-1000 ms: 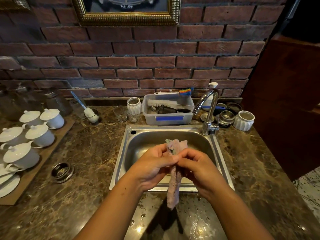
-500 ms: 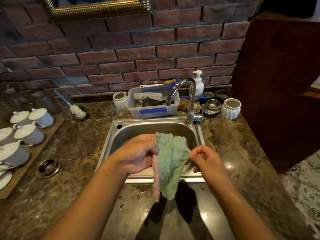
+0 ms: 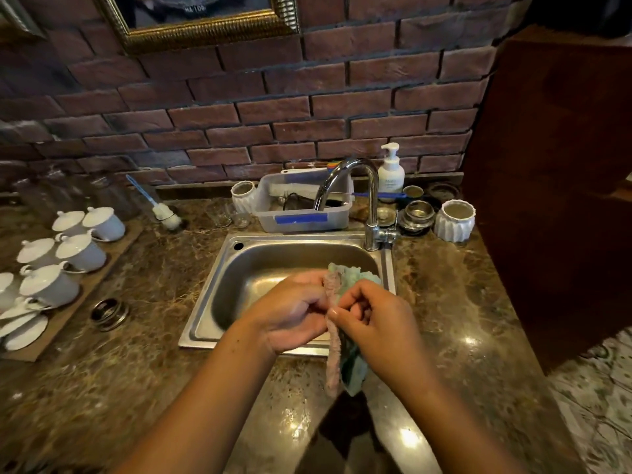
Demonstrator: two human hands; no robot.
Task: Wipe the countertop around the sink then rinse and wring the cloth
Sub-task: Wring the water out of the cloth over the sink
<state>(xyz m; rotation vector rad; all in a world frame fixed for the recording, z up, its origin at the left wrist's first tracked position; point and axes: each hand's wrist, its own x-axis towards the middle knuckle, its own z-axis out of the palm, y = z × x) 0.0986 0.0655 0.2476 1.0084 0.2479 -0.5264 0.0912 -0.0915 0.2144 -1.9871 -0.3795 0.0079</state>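
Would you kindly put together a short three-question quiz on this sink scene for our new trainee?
1. True or false: water is running from the faucet.
2. Which hands grip the cloth? A) left hand only B) right hand only C) both
3. Fill in: the soap pump bottle stands against the ___ wall, behind the faucet.

Key
1. False: no stream shows under the spout.
2. C: both hands grip the cloth, bunched between them over the front edge of the sink, its tail hanging over the countertop.
3. brick
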